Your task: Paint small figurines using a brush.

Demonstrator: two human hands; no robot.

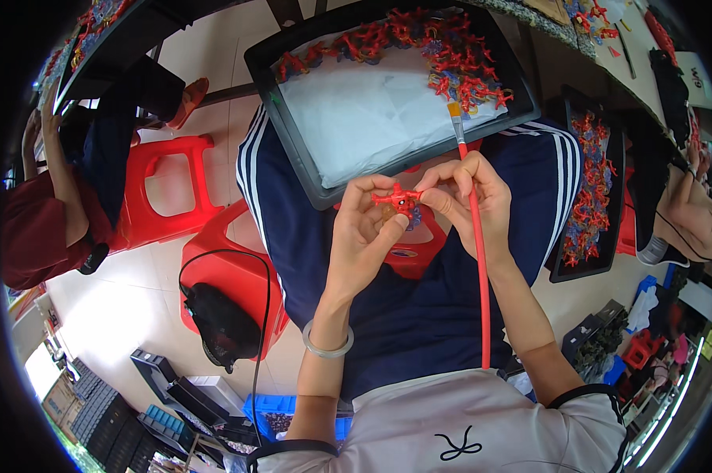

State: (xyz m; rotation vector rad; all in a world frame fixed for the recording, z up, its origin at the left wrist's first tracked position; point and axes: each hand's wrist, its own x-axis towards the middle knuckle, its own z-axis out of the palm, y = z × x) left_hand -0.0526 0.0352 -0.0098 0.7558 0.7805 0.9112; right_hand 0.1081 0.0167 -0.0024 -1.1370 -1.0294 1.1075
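Between the thumb and fingers of my left hand [354,244] is a small red toy figure [402,199] with outstretched limbs and a bluish part underneath. My right hand [486,205] grips a paintbrush [480,268] with a long red handle, its tan bristles pointing away from me. The thumb and fingertips of that same hand meet one limb of the figure. Across my knees rests a black tray [318,193] lined with a white sheet [348,126]. Many red and blue figures [395,35] lie along the tray's far and right sides; the brush tip is close to them.
At right stands another black tray [559,268] full of red figures [588,189]. Red stools [202,260] are on the left, one bearing a black mesh bag [223,319]. People sit to the left [41,229] and right [691,205]. A worktop [632,55] runs along the upper right.
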